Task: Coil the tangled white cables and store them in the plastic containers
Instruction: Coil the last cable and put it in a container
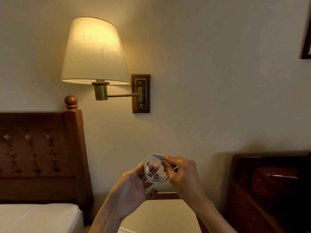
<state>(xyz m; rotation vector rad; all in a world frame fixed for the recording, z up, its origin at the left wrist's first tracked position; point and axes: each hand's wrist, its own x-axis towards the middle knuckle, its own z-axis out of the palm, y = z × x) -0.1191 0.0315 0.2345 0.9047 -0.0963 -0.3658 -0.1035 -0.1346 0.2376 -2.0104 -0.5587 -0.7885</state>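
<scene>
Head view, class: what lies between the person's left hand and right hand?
The coiled white cable lies between the left hand and the right hand, both gripping it, in the head view.

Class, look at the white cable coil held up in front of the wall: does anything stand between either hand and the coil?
Nothing visible does. The right hand pinches the top of the white cable coil, and the left hand holds its lower loops on its fingers. No plastic container is in view, so the path to one cannot be judged.

The single head-worn camera faced forward at a wall (218, 81), pitched nearly level. It sat close above both hands, which entered from the lower edge.
</scene>
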